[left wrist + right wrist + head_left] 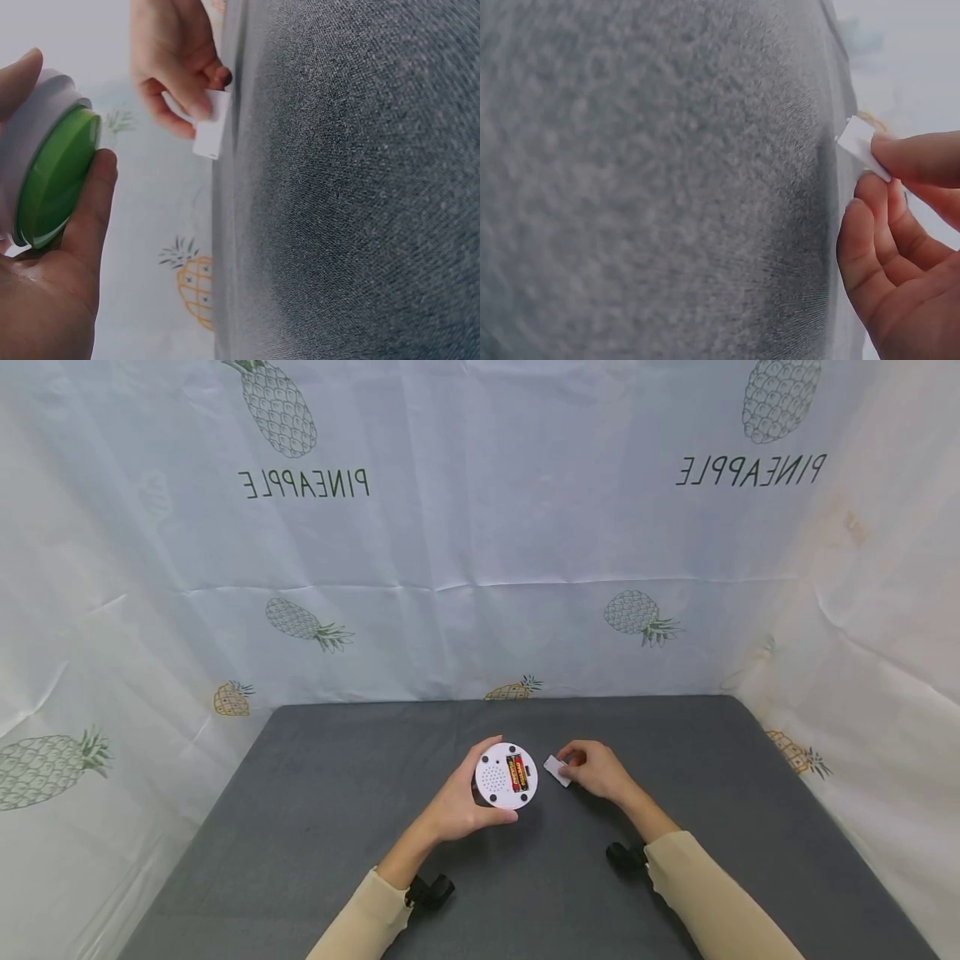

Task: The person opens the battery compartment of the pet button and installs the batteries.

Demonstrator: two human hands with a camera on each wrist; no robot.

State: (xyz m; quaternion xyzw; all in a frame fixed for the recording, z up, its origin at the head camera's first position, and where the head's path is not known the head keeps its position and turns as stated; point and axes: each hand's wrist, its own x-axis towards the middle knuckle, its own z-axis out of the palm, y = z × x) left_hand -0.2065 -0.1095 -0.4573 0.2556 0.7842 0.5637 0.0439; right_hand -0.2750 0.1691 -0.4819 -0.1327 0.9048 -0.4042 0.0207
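Note:
My left hand (463,800) grips a round white device (493,777) by its rim, its underside facing the head camera. Two batteries (517,772), red, black and gold, lie side by side in the open compartment there. In the left wrist view the device's other face shows as a green dome (64,176). To its right, my right hand (596,768) pinches a small white battery cover (557,770) between thumb and fingers. The right wrist view shows this flat cover (861,142) with the thumb pressed on it. A short gap separates cover and device.
Both hands are over a dark grey table (337,827). White curtains (480,527) printed with pineapples hang behind it and along both sides. A black strap mount (431,892) is on the left wrist, and another black mount (626,857) on the right.

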